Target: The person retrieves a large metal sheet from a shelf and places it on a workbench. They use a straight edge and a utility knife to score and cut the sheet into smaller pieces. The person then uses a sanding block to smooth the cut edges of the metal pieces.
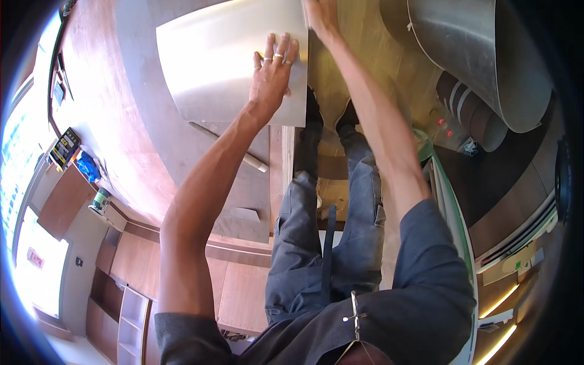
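Note:
A smooth silver metal sheet point(213, 67) lies on the workbench, its right edge running along the bench's side. My left hand point(274, 70) rests flat on the sheet near that edge, fingers stretched out, with rings on several of them. Farther off, my right hand point(321, 17) is at the sheet's right edge by the top of the picture. Its fingers are partly cut off there, so their grip cannot be made out. A thin rod point(234, 149) with a pale end pokes out from the sheet's near side, over a grey sheet point(243, 188) on the bench.
The wooden bench top point(115, 121) stretches to the left. A large curled metal sheet point(468, 55) stands at the right, beside a dark roll with pale stripes point(465, 100). A green-edged panel point(453, 201) is close to my right side. At the left stand a black box point(65, 148) and a blue bag point(89, 166).

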Demonstrator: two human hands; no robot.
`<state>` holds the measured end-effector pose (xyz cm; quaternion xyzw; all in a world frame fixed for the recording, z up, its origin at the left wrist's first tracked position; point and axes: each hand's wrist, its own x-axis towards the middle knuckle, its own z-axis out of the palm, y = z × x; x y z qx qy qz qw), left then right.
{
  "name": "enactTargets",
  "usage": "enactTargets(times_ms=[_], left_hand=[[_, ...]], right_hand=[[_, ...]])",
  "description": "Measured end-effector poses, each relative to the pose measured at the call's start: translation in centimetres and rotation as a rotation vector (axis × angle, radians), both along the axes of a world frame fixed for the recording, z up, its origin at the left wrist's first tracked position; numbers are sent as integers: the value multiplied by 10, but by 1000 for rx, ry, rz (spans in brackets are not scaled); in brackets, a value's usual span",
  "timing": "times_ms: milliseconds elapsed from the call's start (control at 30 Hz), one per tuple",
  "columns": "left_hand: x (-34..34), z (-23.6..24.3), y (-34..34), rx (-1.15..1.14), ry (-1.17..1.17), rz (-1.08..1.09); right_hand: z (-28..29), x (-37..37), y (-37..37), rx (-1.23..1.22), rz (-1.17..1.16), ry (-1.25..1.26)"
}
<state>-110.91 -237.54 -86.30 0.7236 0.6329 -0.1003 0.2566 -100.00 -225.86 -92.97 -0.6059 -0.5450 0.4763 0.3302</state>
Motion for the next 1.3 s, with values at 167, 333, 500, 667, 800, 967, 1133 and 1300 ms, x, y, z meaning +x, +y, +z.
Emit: enactTargets(times_ms=[167, 333, 500, 667, 800, 967, 1133, 1300], left_hand=[[5, 5, -2, -50, 31, 39], [8, 7, -6, -56, 44, 62], [6, 0, 2, 4, 9, -1], [11, 8, 0, -69, 40, 30], [15, 15, 0, -78, 83, 22], [15, 17, 0, -44, 67, 6], [37, 41, -14, -38, 19, 189], [76, 110, -50, -80, -327, 416]], right_hand=[[9, 30, -129, 16, 40, 15], [8, 53, -226, -155, 6, 3], [-29, 17, 1, -119, 42, 216], [17, 63, -205, -159, 69, 62], [79, 142, -349, -741, -59, 162], [102, 189, -268, -621, -59, 115], [157, 258, -195, -425, -84, -11], [210, 349, -215, -551, -274, -118]])
